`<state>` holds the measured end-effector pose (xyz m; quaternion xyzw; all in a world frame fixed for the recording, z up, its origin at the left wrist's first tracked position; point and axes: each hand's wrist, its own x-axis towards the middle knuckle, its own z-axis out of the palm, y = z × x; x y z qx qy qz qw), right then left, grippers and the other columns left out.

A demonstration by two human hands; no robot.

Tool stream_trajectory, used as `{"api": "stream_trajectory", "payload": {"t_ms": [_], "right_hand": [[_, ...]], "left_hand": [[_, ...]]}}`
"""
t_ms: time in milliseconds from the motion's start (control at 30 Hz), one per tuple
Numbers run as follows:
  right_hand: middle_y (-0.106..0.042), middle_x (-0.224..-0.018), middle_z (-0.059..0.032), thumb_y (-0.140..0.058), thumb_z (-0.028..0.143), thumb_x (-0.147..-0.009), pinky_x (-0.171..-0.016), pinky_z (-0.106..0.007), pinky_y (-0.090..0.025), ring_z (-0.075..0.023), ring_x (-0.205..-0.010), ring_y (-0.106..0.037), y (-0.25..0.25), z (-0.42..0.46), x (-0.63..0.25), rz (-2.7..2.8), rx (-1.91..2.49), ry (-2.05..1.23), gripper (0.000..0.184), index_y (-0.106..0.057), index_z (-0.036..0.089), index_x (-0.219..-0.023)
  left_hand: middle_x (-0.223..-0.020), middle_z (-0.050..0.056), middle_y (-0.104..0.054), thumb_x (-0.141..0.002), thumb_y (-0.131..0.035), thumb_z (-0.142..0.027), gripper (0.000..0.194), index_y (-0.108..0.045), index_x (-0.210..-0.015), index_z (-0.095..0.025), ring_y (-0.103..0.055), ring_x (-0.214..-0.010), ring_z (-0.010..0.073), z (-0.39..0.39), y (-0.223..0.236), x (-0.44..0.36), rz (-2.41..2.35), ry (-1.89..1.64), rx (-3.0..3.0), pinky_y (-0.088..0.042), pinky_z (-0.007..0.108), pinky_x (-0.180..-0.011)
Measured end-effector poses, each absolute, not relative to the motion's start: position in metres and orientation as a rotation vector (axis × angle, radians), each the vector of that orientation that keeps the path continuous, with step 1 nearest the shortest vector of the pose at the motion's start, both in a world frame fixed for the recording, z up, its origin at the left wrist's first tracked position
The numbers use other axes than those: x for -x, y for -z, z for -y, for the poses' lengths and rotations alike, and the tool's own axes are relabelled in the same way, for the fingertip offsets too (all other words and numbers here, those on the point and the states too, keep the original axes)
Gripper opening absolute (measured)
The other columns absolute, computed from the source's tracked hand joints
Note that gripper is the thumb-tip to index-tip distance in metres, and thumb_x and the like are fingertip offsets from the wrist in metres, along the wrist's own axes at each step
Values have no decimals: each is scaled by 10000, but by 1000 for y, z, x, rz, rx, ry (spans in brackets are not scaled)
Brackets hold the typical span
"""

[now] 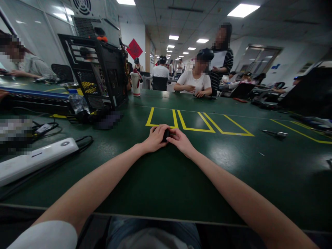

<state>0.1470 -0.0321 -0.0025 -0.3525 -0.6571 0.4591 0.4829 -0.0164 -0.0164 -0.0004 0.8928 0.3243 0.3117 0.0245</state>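
Observation:
Both my hands meet over the middle of the green table, just in front of the yellow tape outlines. My left hand (157,137) curls around a small black object (166,135), its fingers over the top. From the other side my right hand (181,141) closes on the same object, thumb towards its near edge. Fingers cover most of it, so its kind cannot be made out. Both forearms rest low along the table.
On the left stand an open black computer case (114,76), a water bottle (77,101) and a white power strip (38,157) with cables. A lidded cup (135,83) stands behind. A metal tool (276,134) lies right. A seated person (194,81) works across the table.

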Motion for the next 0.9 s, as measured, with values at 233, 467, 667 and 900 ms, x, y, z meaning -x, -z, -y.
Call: {"api": "stream_trajectory", "payload": {"t_ms": [233,467,667,900], "right_hand": [[-581,-933,-24,-612,394,-677,-825,-365,-452,-160,-916,-546,4,31,-143,1446,967,-1138,315,-538,209,-921],[-589,-1027,-53,-613,368,-683,-877,-368,-422,-177,-972,-538,5,25,-144,1482,996,-1204,374,-555,196,-1011],[-588,-950,-17,-667,302,-633,-865,-343,-430,-157,-946,-540,3,32,-144,1502,893,-1160,354,-534,212,-948],[-582,-871,-6,-609,397,-678,-780,-351,-460,-162,-877,-555,1,33,-141,1424,983,-1180,294,-526,235,-909]], "left_hand": [[-1226,102,-396,-726,-530,-215,558,-254,-1210,-209,-344,-1186,244,18,-2,16,-993,-951,-2769,-233,448,-981],[-1232,102,-396,-720,-542,-217,568,-250,-1208,-205,-344,-1188,239,17,0,16,-1023,-955,-2781,-233,442,-981],[-1228,103,-396,-719,-535,-212,562,-254,-1205,-210,-345,-1186,246,18,0,16,-1031,-955,-2772,-234,454,-978],[-1219,103,-399,-716,-542,-213,560,-260,-1200,-201,-356,-1172,241,17,0,15,-1008,-974,-2787,-238,442,-978]]}}
